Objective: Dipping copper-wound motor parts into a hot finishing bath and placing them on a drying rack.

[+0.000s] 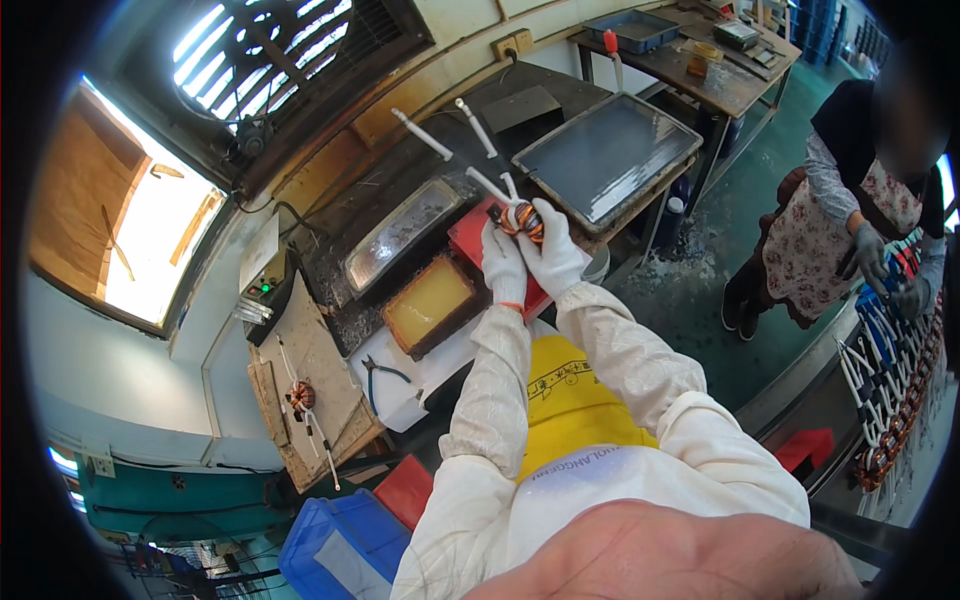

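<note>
A copper-wound ring coil (522,221) with white-sleeved leads is held up between my two gloved hands, over a red box or block. My left hand (503,264), in a white glove, grips the coil's near left side with closed fingers. On its right side my right hand (553,252), also gloved, has its fingers curled round the windings. The leads (485,182) point up and away from me, toward the dark bench. Just left of my hands are an oblong pan (405,236) with a silvery surface and a smaller brown-rimmed tray (430,303) of yellowish material.
Pliers (384,376) with dark handles lie on the bench's near edge. A second coil (301,398) rests on a wooden board at left. A wide shallow tray (610,160) stands at far right. A co-worker (845,200) handles a row of coils (890,410) at right. A blue bin (340,550) sits below.
</note>
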Available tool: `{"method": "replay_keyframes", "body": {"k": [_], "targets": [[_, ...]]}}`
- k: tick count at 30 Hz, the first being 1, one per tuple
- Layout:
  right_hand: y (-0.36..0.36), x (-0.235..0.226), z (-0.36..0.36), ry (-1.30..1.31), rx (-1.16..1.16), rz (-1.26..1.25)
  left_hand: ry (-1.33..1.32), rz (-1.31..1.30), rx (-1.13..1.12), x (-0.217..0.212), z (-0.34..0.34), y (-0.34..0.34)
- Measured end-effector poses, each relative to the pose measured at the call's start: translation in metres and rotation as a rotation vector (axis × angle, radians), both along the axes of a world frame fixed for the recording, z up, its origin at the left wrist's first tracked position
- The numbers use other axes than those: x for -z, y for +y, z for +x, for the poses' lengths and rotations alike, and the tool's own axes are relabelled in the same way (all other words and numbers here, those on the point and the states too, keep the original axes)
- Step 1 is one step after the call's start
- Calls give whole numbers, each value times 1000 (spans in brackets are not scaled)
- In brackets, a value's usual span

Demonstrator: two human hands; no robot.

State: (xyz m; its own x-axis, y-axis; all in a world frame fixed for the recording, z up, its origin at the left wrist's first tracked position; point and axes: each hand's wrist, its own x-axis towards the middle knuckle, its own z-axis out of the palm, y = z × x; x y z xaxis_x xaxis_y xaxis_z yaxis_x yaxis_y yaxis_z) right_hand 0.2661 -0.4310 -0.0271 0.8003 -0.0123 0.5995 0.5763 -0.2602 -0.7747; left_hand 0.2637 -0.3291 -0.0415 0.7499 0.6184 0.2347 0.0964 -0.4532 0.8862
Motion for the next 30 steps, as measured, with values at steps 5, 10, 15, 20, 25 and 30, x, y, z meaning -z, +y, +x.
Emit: {"method": "replay_keyframes", "body": {"k": [5, 10, 15, 20, 25, 30], "targets": [[-42, -8, 9, 74, 11, 55, -195, -154, 158, 1, 2, -8], [-136, -9, 16, 153, 5, -48, -221, -197, 238, 8, 2, -2], [-214, -31, 0, 466, 167, -445, -224, -136, 251, 5, 2, 0], [-241, -33, 2, 626, 142, -493, -216, -176, 274, 4, 3, 0], [-248, -21, 13, 587, 149, -646, -202, -180, 275, 4, 2, 2], [-247, -33, 16, 587, 157, -703, -220, -182, 293, 9, 3, 4]]}}
